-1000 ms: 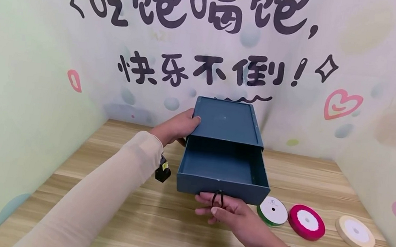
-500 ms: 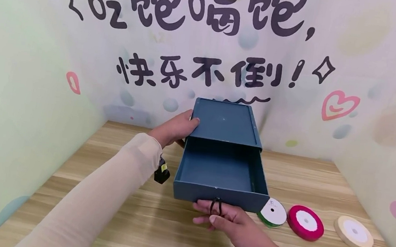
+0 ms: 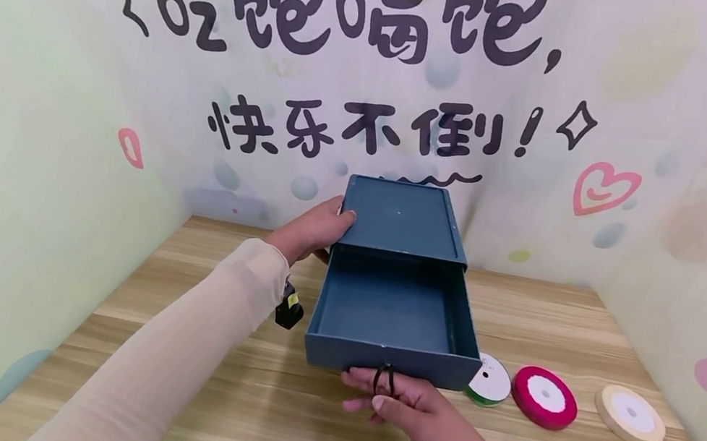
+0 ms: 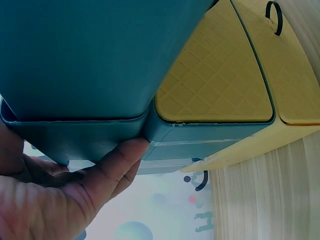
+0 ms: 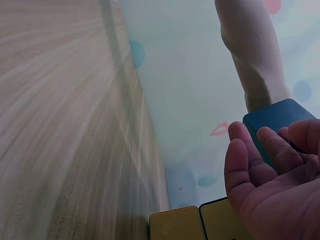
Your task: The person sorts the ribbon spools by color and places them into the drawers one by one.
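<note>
A dark blue drawer unit (image 3: 403,215) is in the middle of the head view, its top drawer (image 3: 383,304) pulled well out and bare inside. My left hand (image 3: 316,231) grips the unit's left side at the top edge, thumb on top in the head view. Below the drawer front (image 3: 325,350), my right hand (image 3: 429,422) has a finger through the black loop pull (image 3: 392,381), thumb against it. The left wrist view shows a yellow drawer front (image 4: 215,75) with a diamond pattern under the blue drawer. In the right wrist view, fingers (image 5: 285,157) cover part of the blue drawer.
To the right lie a white-and-green ribbon spool (image 3: 488,385), partly hidden by the drawer, a red ribbon spool (image 3: 526,397) and a cream ribbon spool (image 3: 609,417). Another yellow front with a black loop (image 4: 279,20) is lower down. A printed wall (image 3: 265,189) stands behind the wooden table (image 3: 211,379).
My right hand has drawn the blue drawer further out toward me, and its front now overlaps more of the green spool. The left hand keeps its grip on the unit.
</note>
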The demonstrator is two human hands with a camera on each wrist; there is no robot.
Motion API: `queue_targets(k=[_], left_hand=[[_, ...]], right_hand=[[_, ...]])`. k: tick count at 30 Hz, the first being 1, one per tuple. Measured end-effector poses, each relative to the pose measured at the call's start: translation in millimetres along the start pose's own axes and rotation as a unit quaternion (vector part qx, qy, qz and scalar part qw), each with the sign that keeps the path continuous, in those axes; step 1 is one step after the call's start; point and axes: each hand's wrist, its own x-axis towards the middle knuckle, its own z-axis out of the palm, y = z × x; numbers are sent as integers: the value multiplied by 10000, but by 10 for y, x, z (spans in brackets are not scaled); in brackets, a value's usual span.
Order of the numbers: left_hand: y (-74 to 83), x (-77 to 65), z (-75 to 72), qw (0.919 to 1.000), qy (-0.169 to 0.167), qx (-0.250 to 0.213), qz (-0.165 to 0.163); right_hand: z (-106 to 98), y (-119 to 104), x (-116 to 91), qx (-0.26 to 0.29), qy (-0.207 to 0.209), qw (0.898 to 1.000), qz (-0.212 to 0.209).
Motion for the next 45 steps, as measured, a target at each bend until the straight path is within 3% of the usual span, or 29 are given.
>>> queue_targets(k=[25, 40, 45], left_hand=[[-11, 16, 11, 10000, 64, 70, -24], [-6, -18, 8, 9999, 98, 78, 54], [-6, -17, 12, 9999, 101, 71, 19]], right_hand=[[74, 48, -112, 327, -333, 9988, 112], [115, 90, -137, 487, -285, 9980, 291], [86, 130, -138, -18, -260, 9990, 369]])
